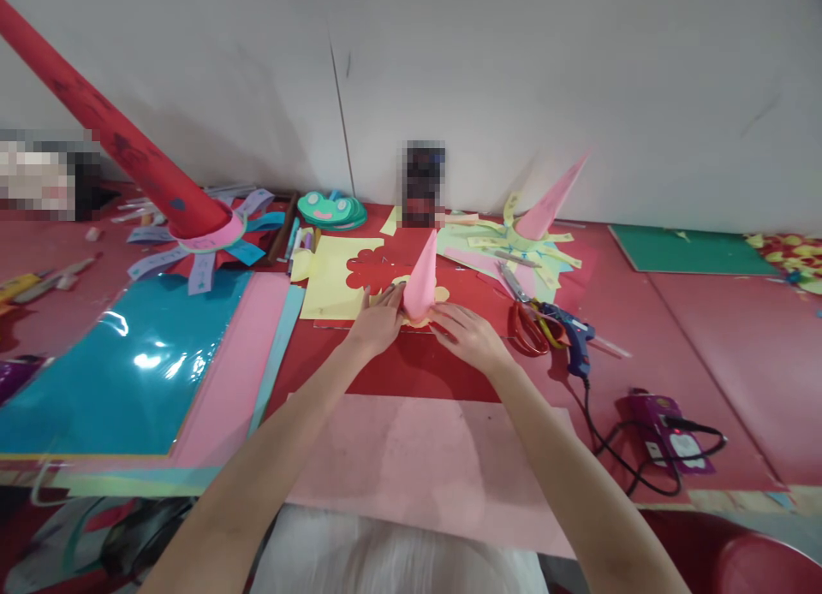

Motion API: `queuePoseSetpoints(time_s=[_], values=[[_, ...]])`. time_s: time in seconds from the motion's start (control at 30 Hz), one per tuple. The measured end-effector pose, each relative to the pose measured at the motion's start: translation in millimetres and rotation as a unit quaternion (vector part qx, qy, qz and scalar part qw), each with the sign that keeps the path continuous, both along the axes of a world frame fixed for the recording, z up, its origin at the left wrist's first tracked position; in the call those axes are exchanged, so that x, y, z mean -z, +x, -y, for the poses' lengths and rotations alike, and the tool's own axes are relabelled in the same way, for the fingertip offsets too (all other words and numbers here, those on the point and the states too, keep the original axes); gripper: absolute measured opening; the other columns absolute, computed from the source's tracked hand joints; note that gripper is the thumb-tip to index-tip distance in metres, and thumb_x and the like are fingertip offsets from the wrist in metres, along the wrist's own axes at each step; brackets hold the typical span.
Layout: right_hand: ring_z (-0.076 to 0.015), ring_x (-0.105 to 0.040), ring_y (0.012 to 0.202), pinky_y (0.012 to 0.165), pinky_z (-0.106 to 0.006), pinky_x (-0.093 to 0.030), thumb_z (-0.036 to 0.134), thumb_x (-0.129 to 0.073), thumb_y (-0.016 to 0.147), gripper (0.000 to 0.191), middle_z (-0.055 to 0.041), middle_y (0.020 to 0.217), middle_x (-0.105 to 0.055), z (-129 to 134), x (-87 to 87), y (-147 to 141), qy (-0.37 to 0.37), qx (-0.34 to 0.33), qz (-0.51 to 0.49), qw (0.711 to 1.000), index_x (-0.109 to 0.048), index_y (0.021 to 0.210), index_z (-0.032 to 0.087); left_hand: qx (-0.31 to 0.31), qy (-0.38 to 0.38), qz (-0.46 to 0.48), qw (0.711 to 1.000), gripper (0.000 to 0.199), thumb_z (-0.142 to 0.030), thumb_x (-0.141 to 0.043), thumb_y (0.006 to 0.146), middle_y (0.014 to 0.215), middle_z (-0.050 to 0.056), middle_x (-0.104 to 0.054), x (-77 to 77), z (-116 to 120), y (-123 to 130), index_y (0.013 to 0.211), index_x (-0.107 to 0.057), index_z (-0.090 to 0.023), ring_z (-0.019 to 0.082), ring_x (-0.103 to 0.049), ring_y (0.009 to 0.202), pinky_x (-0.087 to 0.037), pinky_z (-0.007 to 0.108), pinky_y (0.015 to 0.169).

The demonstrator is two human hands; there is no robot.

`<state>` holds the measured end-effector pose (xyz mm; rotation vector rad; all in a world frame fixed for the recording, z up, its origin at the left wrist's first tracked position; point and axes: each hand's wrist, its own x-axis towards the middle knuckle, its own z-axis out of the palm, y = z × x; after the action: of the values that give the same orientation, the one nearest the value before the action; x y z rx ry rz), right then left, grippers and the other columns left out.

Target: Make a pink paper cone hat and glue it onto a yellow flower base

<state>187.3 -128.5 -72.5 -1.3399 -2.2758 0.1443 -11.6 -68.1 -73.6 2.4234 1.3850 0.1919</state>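
A pink paper cone stands upright in front of me, its base on a yellow flower-shaped paper cutout. From the left, my left hand reaches the cone's base with its fingers stretched out. On the other side, my right hand rests its spread fingers at the base's lower right edge. Part of the yellow cutout is hidden by the hands and cone. A red scalloped paper cutout lies just behind my left hand, partly over a yellow sheet.
To the right lie red-handled scissors, a blue glue gun and a corded purple box. Another pink cone stands behind them. At left, a long red paper tube leans above a shiny blue sheet.
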Motion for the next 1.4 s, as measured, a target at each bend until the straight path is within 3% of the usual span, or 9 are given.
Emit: queuePoseSetpoints(time_s=[0.2,0.33,0.47,1.07,1.4], values=[[-0.019,-0.065,0.103,0.088,-0.034,-0.053,0.014,-0.043,0.093,0.029,-0.0077,0.115,-0.068,0.4,6.1,2.1,0.027,0.001,0.061,0.998,-0.066,0.109,0.021,-0.006,0.003,-0.008,1.0,0.053,-0.019,-0.026,0.093,0.148,0.012,-0.039,-0.8,0.5,0.7,0.146,-0.028,-0.015,0.023,-0.032,0.14,-0.01,0.052,0.117],[-0.0154,-0.068,0.085,0.073,-0.026,-0.053,0.007,-0.048,0.089,0.027,-0.0055,0.111,-0.07,0.4,11.0,2.5,0.111,0.012,0.11,0.988,-0.067,0.104,0.02,-0.003,-0.01,-0.032,0.999,0.054,-0.02,-0.023,0.093,0.15,0.011,-0.036,-3.5,0.8,1.4,0.147,-0.025,-0.013,0.022,-0.03,0.141,-0.009,0.051,0.118],[-0.0142,-0.067,0.08,0.07,-0.024,-0.051,0.007,-0.049,0.089,0.024,-0.0043,0.102,-0.072,-0.5,13.5,1.6,0.178,0.006,0.115,0.977,-0.068,0.095,0.018,-0.002,-0.015,-0.041,0.999,0.054,-0.023,-0.021,0.094,0.151,0.012,-0.034,-4.6,1.1,1.4,0.147,-0.024,-0.01,0.021,-0.028,0.142,-0.008,0.051,0.118],[-0.0156,-0.069,0.087,0.075,-0.025,-0.053,0.009,-0.047,0.091,0.023,-0.0048,0.099,-0.073,-0.2,14.6,1.0,0.175,0.004,0.086,0.981,-0.068,0.096,0.017,0.0,-0.001,-0.04,0.999,0.053,-0.022,-0.021,0.094,0.15,0.011,-0.036,-0.5,-0.4,1.0,0.147,-0.025,-0.013,0.021,-0.028,0.142,-0.01,0.051,0.118],[-0.0167,-0.069,0.089,0.076,-0.026,-0.055,0.006,-0.046,0.09,0.025,-0.0059,0.1,-0.073,2.6,20.6,3.3,0.195,-0.002,0.111,0.974,-0.068,0.097,0.015,-0.001,-0.002,-0.018,1.0,0.055,-0.031,-0.026,0.093,0.151,0.01,-0.035,-4.9,3.9,2.1,0.146,-0.026,-0.015,0.022,-0.028,0.142,-0.007,0.053,0.118]])
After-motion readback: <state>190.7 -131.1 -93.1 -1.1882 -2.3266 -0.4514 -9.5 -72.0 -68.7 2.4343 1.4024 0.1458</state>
